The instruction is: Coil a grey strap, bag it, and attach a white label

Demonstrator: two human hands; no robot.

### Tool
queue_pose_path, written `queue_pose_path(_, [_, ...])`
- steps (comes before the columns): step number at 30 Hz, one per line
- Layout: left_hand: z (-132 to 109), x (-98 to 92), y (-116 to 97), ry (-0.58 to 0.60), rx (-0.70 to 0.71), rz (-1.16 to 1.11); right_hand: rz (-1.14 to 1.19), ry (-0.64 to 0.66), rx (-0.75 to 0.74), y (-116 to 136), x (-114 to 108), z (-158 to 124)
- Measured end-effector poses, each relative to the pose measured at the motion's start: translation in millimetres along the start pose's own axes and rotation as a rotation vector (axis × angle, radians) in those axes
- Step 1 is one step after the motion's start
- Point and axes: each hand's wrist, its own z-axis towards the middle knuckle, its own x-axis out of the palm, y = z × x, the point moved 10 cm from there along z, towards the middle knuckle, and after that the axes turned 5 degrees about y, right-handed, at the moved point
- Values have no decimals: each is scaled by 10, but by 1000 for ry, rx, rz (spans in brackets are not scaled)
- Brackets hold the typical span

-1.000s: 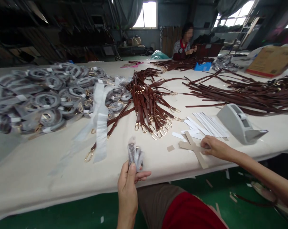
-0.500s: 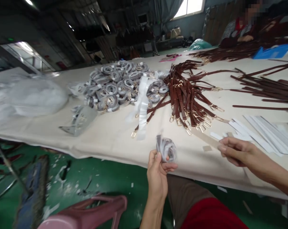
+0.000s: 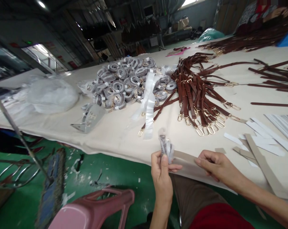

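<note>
— While a long cream-covered worktable (image 3: 115, 136) runs the length of a dim workshop with a green floor (image 3: 106, 171), what fills the foreground?

— Two bare hands at the table's near edge. The left hand (image 3: 161, 173) is closed around a coiled strap in clear wrap (image 3: 166, 147), held upright just above the edge. The right hand (image 3: 216, 165) pinches one end of a tan paper strip (image 3: 185, 157), whose other end meets the coil.

— And on the cloth behind them?

— A heap of wrapped coils (image 3: 125, 82) sits mid-table, with a fan of brown leather straps (image 3: 196, 95) beside it, their gold clasps pointing toward the near edge. White paper slips (image 3: 260, 140) and more tan strips (image 3: 263, 162) lie to the right. A grey tape dispenser (image 3: 88, 117) rests near the left, close to a bulging clear plastic bag (image 3: 52, 93).

— The room itself?

— Dark shelving (image 3: 134, 28) lines the back wall, and daylight enters at a window (image 3: 189, 2). A pink plastic stool (image 3: 93, 210) stands on the floor by the table. Another person (image 3: 260, 12) works at the far right corner, behind further brown straps (image 3: 249, 41).

— Any lettering or brand marks?

— None can be read; the white tabs on the coils are too small to make out.
</note>
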Motion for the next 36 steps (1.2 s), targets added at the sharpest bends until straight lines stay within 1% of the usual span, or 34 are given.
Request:
queue_pose_path(2, [1, 5, -52, -1, 17, 56, 11, -6, -6, -10, -15, 2])
queue_pose_path(4, [5, 41, -63, 31, 22, 105, 13, 4, -21, 4, -9, 2])
queue_pose_path(8, [-28, 165, 8, 124, 31, 239, 80, 37, -51, 44, 69, 33])
queue_pose_path(11, [-89, 313, 79, 219, 24, 314, 231, 70, -57, 24, 186, 90])
queue_pose_path(13, [-130, 416, 78, 285, 23, 320, 428, 103, -55, -15, 284, 127])
queue_pose_path(15, [-156, 468, 30, 313, 24, 312, 649, 190, -48, -45, 427, 147])
queue_pose_path(18, [-180, 478, -21, 323, -3, 330, 903, 413, 1, -73, 697, 111])
queue_pose_path(19, [-191, 478, -20, 330, -16, 335, 963, 466, 23, -88, 757, 91])
queue_pose_path(20, [-201, 471, -14, 328, -24, 334, 1010, 495, 40, -108, 792, 76])
queue_pose_path(22, [-216, 439, 17, 301, -36, 293, 1049, 492, 44, -144, 792, 70])
queue_pose_path(25, [-217, 370, 129, 229, -94, 132, 1011, 466, 28, -161, 748, 78])
queue_pose_path(28, [-208, 380, 223, 223, -162, -33, 971, 446, 21, -143, 707, 88])
queue_pose_path(31, [-205, 409, 223, 229, -180, -106, 947, 433, 18, -113, 692, 88])
queue_pose_path(36, [-222, 334, 141, 142, -138, -103, 980, 443, -4, -45, 732, 75])
